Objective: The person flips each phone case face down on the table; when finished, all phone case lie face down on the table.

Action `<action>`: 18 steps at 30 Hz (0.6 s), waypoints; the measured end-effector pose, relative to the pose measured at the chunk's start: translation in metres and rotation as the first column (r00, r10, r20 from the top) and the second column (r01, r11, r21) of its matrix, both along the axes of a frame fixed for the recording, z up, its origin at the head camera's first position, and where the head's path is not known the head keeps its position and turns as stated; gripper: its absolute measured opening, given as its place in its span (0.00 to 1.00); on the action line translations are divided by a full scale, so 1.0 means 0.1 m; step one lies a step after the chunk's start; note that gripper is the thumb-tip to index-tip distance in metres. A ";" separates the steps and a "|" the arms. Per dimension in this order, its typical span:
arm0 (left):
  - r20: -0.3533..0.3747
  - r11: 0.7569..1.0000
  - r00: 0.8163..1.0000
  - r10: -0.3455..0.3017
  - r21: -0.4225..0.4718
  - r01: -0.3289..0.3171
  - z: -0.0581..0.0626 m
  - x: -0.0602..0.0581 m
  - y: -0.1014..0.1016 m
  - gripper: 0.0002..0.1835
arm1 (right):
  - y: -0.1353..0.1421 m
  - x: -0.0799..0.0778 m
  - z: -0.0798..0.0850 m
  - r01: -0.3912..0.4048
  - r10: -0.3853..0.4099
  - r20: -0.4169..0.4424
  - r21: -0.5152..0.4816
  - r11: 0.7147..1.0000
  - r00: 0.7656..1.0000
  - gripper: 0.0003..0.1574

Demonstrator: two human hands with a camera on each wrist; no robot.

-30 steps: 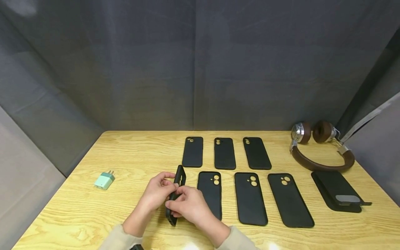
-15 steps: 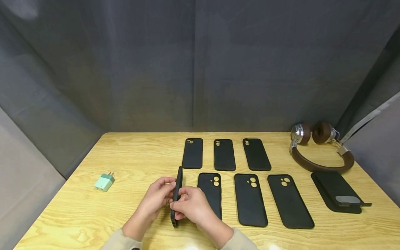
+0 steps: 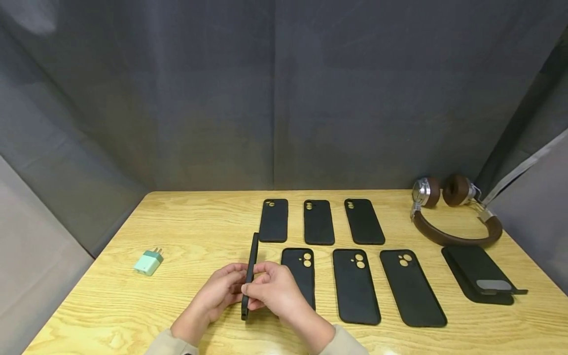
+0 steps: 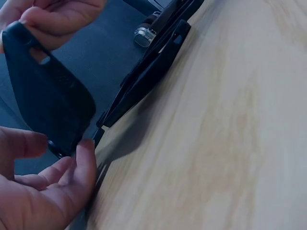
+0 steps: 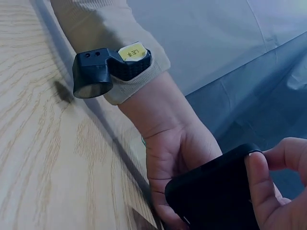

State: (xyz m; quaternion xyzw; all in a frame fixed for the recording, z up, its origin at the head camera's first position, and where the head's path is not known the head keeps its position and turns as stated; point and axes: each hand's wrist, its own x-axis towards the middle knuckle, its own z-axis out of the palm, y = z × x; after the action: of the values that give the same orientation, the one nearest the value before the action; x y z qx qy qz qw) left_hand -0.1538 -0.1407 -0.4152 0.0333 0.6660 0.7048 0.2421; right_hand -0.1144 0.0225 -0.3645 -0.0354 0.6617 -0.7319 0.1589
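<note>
A black phone case [image 3: 253, 249] stands almost edge-on to the head view, held above the wooden table between both hands. My left hand [image 3: 224, 288] is at its left side; in the left wrist view the thumb and fingers of the left hand [image 4: 43, 187] pinch one end of the case [image 4: 45, 91]. My right hand [image 3: 275, 286] grips the right side, thumb on the near edge. In the right wrist view, the right hand [image 5: 283, 187] pinches a corner of the dark case [image 5: 216, 191]. A side cutout shows in the left wrist view.
Right of the hands, several black phone cases lie in two rows, including a front-row case [image 3: 356, 286] and a back-row case [image 3: 318, 222]. A black item with a grey oval [image 3: 477, 271] lies near brown headphones [image 3: 457, 236]. A green plug adapter [image 3: 148, 262] lies left.
The phone case has turned from slightly angled, with its camera cutout showing, to nearly edge-on. My left hand has shifted a little lower along it; the right hand keeps its grip.
</note>
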 end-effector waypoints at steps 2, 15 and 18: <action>0.012 1.000 1.000 -0.019 0.024 0.018 -0.01 0.00 0.00 0.22 | 0.01 0.01 0.01 0.000 0.000 -0.002 -0.011 1.000 1.000 0.26; 0.014 0.994 0.995 0.100 0.031 -0.101 0.07 0.00 -0.07 0.24 | 0.12 0.02 0.03 0.011 -0.011 0.026 -0.010 1.000 1.000 0.23; 0.008 0.988 0.989 0.146 0.044 -0.146 0.09 0.00 -0.11 0.23 | 0.16 0.00 0.01 0.019 -0.020 0.029 0.034 0.999 0.999 0.25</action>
State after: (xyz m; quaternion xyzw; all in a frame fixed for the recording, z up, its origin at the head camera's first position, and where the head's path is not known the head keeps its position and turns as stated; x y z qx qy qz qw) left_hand -0.1540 -0.1517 -0.4060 -0.0119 0.6502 0.7354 0.1905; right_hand -0.1142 0.0388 -0.3637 -0.0156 0.6718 -0.7227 0.1619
